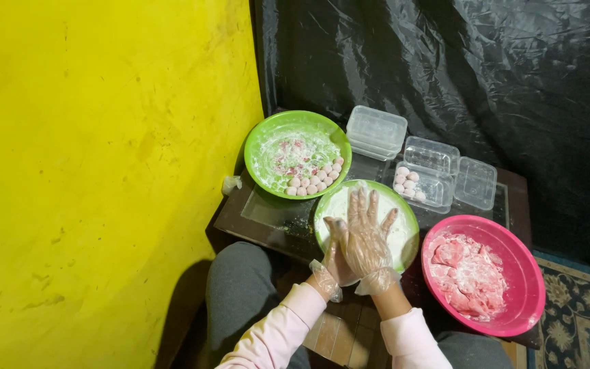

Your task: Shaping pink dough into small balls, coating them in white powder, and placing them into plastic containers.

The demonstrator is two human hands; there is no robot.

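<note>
- Hands in thin clear gloves are pressed palm to palm above the near green bowl (404, 225), which holds white flour.
- Right hand (367, 239) lies on top with its fingers stretched out flat and slightly spread; left hand (336, 256) sits beneath it, mostly covered (whether anything lies between the palms cannot be told).
- Far green bowl (257, 147) stands just behind, floured, with a cluster of small pink balls (312, 181) near its front edge.
- Pink bowl (530, 273) to the right holds a floured pink dough mass (469, 273).
- Clear plastic containers (431, 167) stand behind the bowls; one has a few pink balls inside.
- Everything rests on a dark low table (268, 219), beside a yellow wall (104, 171).
</note>
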